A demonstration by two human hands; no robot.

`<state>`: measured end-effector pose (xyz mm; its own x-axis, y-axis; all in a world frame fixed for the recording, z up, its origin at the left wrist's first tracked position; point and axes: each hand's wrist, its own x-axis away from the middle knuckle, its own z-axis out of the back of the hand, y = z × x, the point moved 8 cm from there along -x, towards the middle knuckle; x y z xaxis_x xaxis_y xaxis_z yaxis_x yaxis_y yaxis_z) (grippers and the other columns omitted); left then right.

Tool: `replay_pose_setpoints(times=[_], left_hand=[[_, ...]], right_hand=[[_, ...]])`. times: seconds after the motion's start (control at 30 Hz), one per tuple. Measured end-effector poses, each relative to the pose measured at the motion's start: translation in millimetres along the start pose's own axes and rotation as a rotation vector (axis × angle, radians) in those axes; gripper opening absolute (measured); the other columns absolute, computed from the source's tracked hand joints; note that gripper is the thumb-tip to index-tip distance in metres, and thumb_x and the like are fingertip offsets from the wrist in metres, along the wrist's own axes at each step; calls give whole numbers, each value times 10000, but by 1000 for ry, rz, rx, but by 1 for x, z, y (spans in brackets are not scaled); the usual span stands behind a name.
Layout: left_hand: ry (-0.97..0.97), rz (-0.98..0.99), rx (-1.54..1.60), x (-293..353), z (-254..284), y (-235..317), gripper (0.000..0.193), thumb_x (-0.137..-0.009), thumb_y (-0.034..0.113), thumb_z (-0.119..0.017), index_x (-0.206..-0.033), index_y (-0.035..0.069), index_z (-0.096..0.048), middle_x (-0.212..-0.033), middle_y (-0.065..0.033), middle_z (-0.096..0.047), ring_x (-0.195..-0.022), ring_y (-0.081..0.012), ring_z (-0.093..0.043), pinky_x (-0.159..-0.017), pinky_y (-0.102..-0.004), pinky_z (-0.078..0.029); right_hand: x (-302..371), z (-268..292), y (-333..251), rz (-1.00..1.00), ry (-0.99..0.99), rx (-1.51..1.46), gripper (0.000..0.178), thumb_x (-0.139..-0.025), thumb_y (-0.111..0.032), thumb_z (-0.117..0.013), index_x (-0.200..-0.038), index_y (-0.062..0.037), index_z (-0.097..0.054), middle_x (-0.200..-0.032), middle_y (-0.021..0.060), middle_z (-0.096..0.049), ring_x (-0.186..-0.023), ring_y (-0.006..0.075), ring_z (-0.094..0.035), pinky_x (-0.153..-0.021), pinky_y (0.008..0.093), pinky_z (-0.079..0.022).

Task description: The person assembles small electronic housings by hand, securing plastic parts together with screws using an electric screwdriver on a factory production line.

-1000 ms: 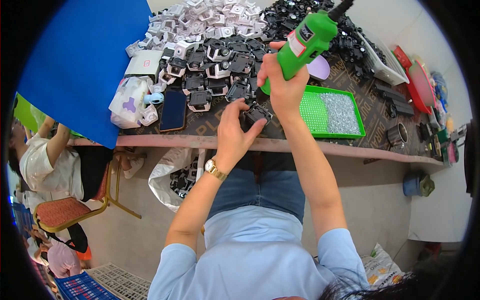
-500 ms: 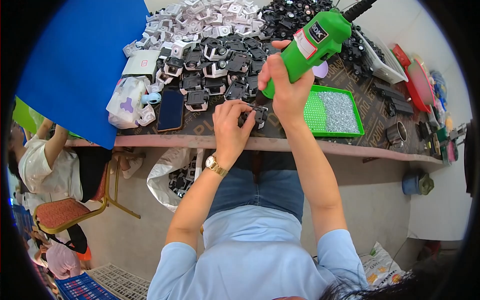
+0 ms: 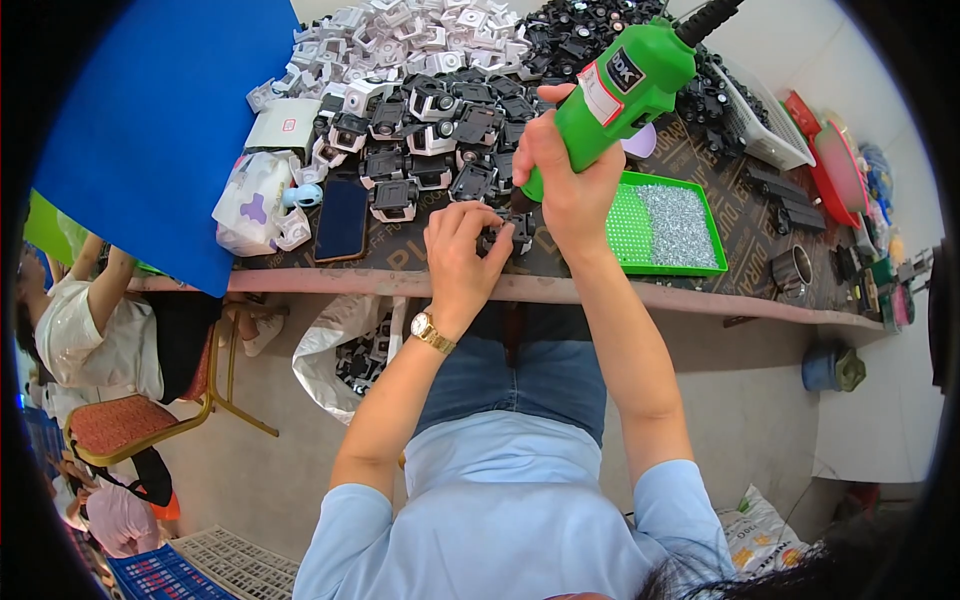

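Note:
My right hand (image 3: 572, 190) is closed round a green electric screwdriver (image 3: 628, 85), its body slanting down to the left. The dark tip of the screwdriver points at a small black plastic part (image 3: 520, 232) on the table. Fingers and thumb of my left hand (image 3: 460, 255) grip this part from the left and hide some of it. Whether the tip touches the part, I cannot tell. Just right of my right wrist lies a green tray (image 3: 722, 266) with many small silvery screws (image 3: 680, 225).
Black-and-white assembled pieces (image 3: 430, 135) crowd the table, with white parts (image 3: 410, 40) and black parts (image 3: 575, 45) piled behind. A phone (image 3: 341, 220) lies left. At right are a white basket (image 3: 790, 150) and a metal cup (image 3: 792, 268). Another person (image 3: 100, 330) sits at far left.
The screwdriver and my right hand have shifted slightly to the left, with the tip a little lower by the black part. My left hand stays almost still.

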<state>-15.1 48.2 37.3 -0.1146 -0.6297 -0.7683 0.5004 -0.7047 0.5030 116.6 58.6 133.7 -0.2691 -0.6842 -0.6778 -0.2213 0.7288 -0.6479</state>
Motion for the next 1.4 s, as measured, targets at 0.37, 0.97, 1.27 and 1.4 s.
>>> replay_pose_setpoints(times=[0.37,0.97,1.27,1.4], left_hand=[[-161,110,96,-1,-13,-8,518,-716,223,-855,-1126,8,-625,-1054,-127,-656,-915,-304,-649,-795,-371,-516],[-533,278,351,-6,-50,-18,435,-772,292,-812,-1042,-14,-662,-933,-132,-590,-865,-300,-591,-746,-404,-476],[-466,272,410,-1,-60,-17,408,-766,303,-810,-1007,-3,-688,-885,-114,-530,-836,-262,-537,-728,-398,-447],[-422,291,401,-2,-63,-20,411,-749,310,-823,-979,-5,-694,-863,-111,-511,-809,-261,-523,-715,-397,-442]], right_hand=[[-10,2,16,-17,-7,151,254,-920,-80,-663,-1127,26,-561,-701,19,-584,-524,96,-552,-485,245,-433],[-1,-2,45,-279,-158,310,408,-794,-237,-822,-1091,-58,-608,-826,-12,-643,-682,91,-555,-638,264,-472],[8,1,39,-148,-179,477,402,-834,-92,-782,-1163,-25,-562,-813,12,-614,-592,66,-547,-514,234,-434],[7,9,43,-151,-74,440,428,-783,-243,-836,-1087,-53,-602,-843,29,-653,-735,108,-576,-695,288,-495]])
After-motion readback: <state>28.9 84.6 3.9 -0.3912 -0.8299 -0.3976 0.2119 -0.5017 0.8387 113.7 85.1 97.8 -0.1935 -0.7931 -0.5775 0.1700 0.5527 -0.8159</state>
